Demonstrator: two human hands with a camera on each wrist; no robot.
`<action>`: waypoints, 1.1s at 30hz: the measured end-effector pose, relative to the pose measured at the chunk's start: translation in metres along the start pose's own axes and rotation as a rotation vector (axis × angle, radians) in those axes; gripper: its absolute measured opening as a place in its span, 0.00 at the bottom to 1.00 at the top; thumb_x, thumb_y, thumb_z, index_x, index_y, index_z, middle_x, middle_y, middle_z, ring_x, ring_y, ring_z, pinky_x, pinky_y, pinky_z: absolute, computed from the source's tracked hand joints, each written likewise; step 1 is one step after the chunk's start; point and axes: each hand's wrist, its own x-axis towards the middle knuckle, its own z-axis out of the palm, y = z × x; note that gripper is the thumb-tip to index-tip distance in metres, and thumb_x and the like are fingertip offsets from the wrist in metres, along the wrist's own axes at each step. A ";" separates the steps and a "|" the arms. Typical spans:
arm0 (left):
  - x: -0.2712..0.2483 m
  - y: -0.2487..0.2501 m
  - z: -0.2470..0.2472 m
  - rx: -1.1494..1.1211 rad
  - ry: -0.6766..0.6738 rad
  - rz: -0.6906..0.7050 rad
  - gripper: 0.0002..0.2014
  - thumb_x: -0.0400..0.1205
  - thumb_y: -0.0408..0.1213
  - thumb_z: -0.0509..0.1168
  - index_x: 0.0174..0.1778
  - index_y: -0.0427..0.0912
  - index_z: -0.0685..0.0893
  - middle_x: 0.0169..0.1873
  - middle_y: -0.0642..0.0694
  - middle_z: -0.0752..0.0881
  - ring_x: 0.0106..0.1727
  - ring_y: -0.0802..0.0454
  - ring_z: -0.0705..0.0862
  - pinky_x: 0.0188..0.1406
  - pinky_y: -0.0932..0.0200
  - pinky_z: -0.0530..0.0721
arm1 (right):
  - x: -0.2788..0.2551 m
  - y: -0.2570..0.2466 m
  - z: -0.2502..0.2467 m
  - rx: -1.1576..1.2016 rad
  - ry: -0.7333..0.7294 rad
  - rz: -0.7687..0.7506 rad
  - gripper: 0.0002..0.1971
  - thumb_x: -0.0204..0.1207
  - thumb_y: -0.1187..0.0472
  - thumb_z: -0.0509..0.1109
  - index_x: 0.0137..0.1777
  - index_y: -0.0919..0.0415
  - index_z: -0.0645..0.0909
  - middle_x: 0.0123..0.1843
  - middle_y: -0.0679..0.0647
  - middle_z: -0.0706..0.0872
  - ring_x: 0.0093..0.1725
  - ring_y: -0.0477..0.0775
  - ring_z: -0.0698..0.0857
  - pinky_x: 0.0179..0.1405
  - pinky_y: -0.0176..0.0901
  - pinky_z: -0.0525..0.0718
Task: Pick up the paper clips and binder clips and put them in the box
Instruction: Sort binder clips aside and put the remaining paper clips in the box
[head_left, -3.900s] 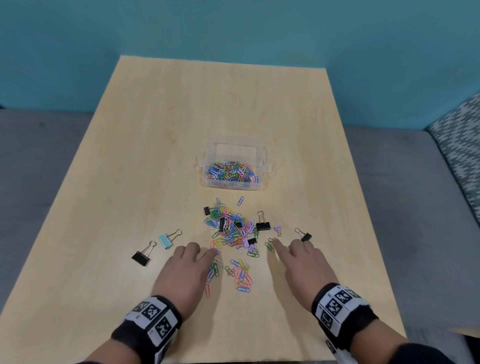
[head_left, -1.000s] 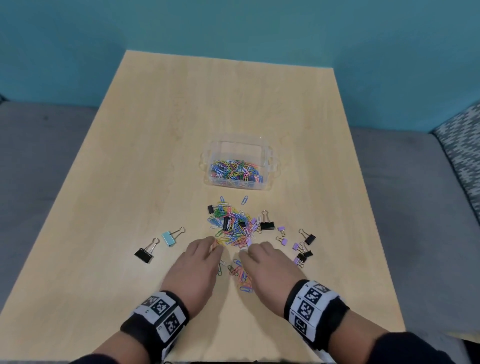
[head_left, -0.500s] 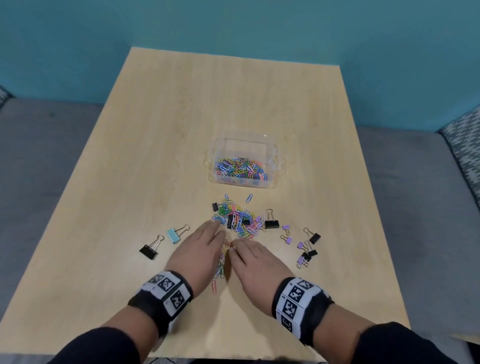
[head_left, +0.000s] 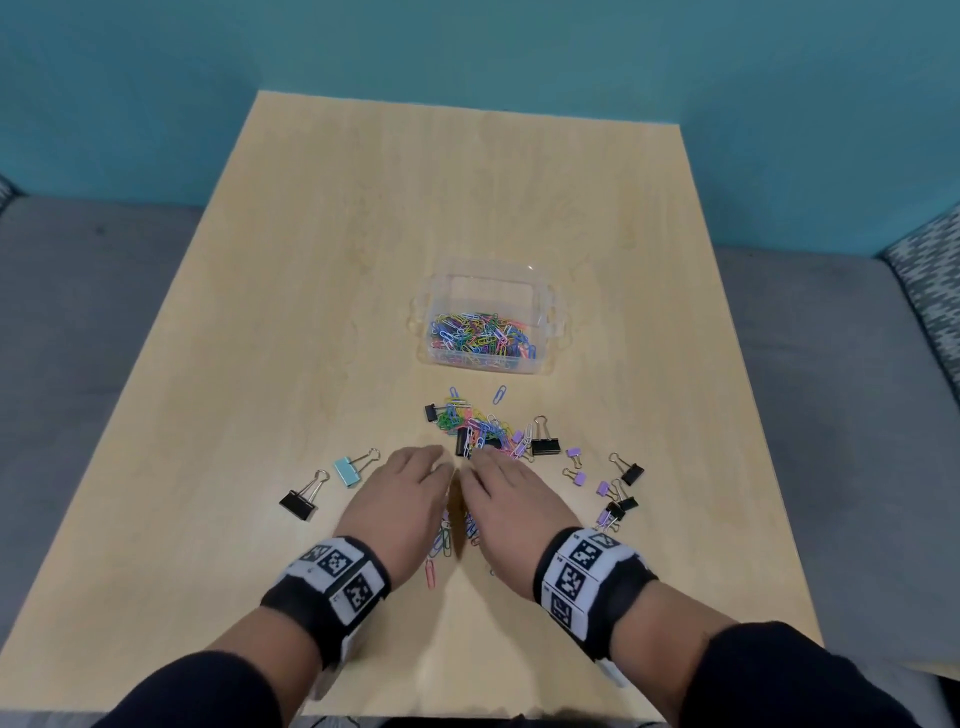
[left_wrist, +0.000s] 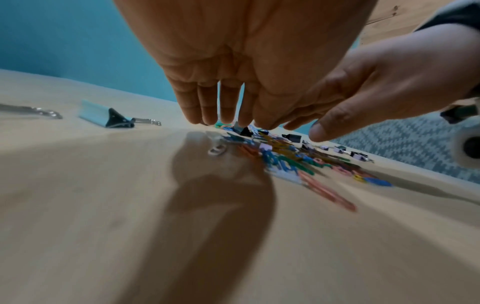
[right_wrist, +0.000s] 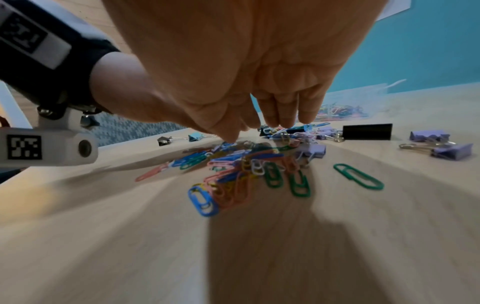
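A heap of coloured paper clips (head_left: 475, 428) lies on the wooden table (head_left: 260, 364) in front of a clear plastic box (head_left: 483, 364) that holds many more clips. My left hand (head_left: 405, 493) and right hand (head_left: 504, 499) hover palm down, side by side, over the heap's near part. In the left wrist view the left fingers (left_wrist: 223, 107) point down, their tips on the table by the clips (left_wrist: 285, 162). The right fingers (right_wrist: 283, 111) likewise touch the clips (right_wrist: 241, 170). Neither hand holds anything. Clips under the palms are hidden from the head view.
A light blue binder clip (head_left: 348, 472) and a black binder clip (head_left: 297, 505) lie left of my hands. A larger black binder clip (head_left: 545, 446), small purple clips (head_left: 574, 453) and small black clips (head_left: 631, 474) lie to the right. A grey couch surrounds the table.
My two hands have come together from either side and slid forward over the near clips, pushing them toward the heap.
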 end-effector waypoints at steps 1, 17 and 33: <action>0.007 -0.001 -0.002 0.017 -0.019 -0.018 0.19 0.74 0.37 0.58 0.60 0.39 0.81 0.59 0.40 0.82 0.56 0.40 0.79 0.56 0.48 0.83 | 0.002 -0.001 0.001 -0.004 -0.017 0.000 0.33 0.66 0.63 0.69 0.72 0.72 0.69 0.73 0.71 0.73 0.74 0.72 0.71 0.72 0.63 0.71; 0.059 -0.007 -0.012 -0.181 -0.086 -0.157 0.12 0.73 0.37 0.67 0.52 0.44 0.80 0.49 0.44 0.77 0.50 0.41 0.78 0.44 0.50 0.78 | -0.003 0.011 -0.012 -0.012 0.008 -0.044 0.24 0.66 0.62 0.69 0.63 0.64 0.75 0.60 0.60 0.78 0.63 0.64 0.75 0.63 0.56 0.75; 0.043 -0.011 -0.061 -1.294 -0.380 -0.907 0.06 0.75 0.30 0.64 0.46 0.38 0.75 0.32 0.33 0.82 0.24 0.44 0.81 0.25 0.60 0.77 | -0.025 0.013 -0.009 0.140 0.100 0.031 0.22 0.67 0.62 0.61 0.62 0.60 0.79 0.56 0.54 0.83 0.58 0.60 0.81 0.58 0.50 0.81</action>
